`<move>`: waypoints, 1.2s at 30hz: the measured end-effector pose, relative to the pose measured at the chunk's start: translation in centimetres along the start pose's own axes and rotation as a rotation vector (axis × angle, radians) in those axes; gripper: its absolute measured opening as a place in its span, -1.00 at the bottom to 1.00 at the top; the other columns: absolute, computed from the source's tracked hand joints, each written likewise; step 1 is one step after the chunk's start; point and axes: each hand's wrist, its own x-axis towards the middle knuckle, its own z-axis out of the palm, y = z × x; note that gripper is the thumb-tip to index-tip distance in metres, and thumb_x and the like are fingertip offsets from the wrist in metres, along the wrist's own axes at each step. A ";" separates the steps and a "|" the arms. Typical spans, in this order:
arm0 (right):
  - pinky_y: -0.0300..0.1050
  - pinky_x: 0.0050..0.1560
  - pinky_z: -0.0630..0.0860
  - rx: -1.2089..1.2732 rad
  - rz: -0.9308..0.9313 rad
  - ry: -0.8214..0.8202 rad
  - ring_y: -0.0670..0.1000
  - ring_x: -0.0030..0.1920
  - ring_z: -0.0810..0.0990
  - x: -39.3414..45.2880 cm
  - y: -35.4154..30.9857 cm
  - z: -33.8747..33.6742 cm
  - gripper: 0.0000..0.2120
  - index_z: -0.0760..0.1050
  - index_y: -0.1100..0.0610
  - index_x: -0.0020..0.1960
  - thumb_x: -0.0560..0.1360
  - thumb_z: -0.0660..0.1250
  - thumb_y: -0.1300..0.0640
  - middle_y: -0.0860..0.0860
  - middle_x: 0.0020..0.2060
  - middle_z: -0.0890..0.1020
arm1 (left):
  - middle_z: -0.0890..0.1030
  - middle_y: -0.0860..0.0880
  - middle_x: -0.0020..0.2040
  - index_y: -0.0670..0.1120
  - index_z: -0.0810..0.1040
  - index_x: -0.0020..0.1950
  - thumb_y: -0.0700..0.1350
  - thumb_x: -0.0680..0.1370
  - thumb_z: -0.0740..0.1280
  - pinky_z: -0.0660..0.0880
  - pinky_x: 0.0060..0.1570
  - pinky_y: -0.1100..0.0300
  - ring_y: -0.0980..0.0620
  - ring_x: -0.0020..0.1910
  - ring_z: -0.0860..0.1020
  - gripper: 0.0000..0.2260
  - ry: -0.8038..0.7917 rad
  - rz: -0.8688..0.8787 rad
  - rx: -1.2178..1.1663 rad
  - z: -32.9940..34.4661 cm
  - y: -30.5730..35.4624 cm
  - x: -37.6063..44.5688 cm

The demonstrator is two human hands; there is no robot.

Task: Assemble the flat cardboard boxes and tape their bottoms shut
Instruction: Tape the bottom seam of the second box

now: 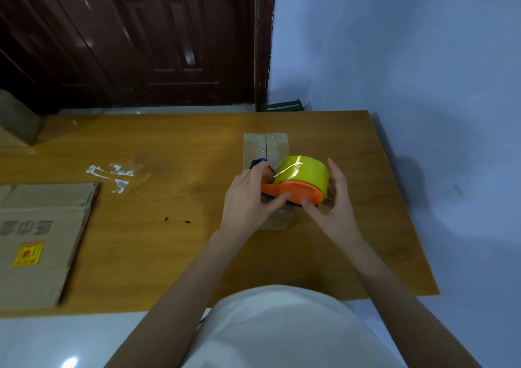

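Wood table (pixel 174 255) by blue wall (pixel 408 43) — both hands' grip (pixel 248 195) (pixel 335 198) clamped on tape dispenser (pixel 298 181)

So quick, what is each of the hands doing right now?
Left hand: grips the tape dispenser at its front end.
Right hand: holds the dispenser's roll end.

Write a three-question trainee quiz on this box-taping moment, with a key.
1. True or false: both hands hold the tape dispenser.
2. Where do the flat cardboard boxes lie: A) on the table's left side, B) under the dispenser, C) on the floor?
3. What runs down the middle of the small box beyond the dispenser?

Key:
1. True: the left hand and right hand both grip it.
2. A.
3. The seam between its two closed flaps.
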 end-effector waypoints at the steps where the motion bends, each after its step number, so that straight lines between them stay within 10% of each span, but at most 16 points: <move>1: -0.29 0.09 0.50 -0.038 -0.026 -0.009 -0.28 0.24 0.39 0.1 -0.1 0.0 -0.25 0.09 -0.17 0.43 0.43 0.44 0.17 -0.32 0.30 0.26 | 0.64 -0.06 -0.02 -0.17 0.46 0.23 0.19 0.40 0.40 0.44 -0.12 0.23 -0.03 -0.06 0.61 -0.43 -0.014 -0.007 -0.016 -0.1 0.1 0.2; 8: -0.04 -0.06 0.58 -0.238 -0.099 0.025 0.04 0.02 0.53 0.4 0.3 0.1 -0.34 0.05 -0.17 0.44 0.49 0.33 0.11 0.12 0.25 0.40 | 0.57 -0.05 -0.04 -0.04 0.52 0.16 0.17 0.49 0.29 0.51 -0.38 0.25 0.04 -0.16 0.59 -0.63 -0.003 0.143 0.004 -0.5 -0.1 1.4; 17: 0.08 0.01 0.57 -0.289 -0.098 0.052 0.14 0.09 0.53 0.2 0.2 0.6 -0.35 0.05 -0.11 0.44 0.45 0.28 0.04 0.13 0.27 0.40 | 0.61 -0.04 -0.07 -0.09 0.65 -0.07 0.00 0.51 0.36 0.32 -0.04 0.26 0.03 -0.07 0.52 -0.82 0.052 0.283 -0.035 -0.4 0.2 2.4; 36: -0.18 0.02 0.39 -0.344 -0.102 0.043 -0.08 0.09 0.39 0.4 -0.4 1.4 -0.34 0.12 0.17 0.48 0.47 0.36 0.27 0.17 0.28 0.38 | 0.53 -0.01 -0.06 -0.09 0.54 -0.09 -0.18 0.54 0.35 0.49 -0.04 0.25 0.15 -0.04 0.51 -0.98 0.022 -0.293 -0.582 -1.2 1.5 2.3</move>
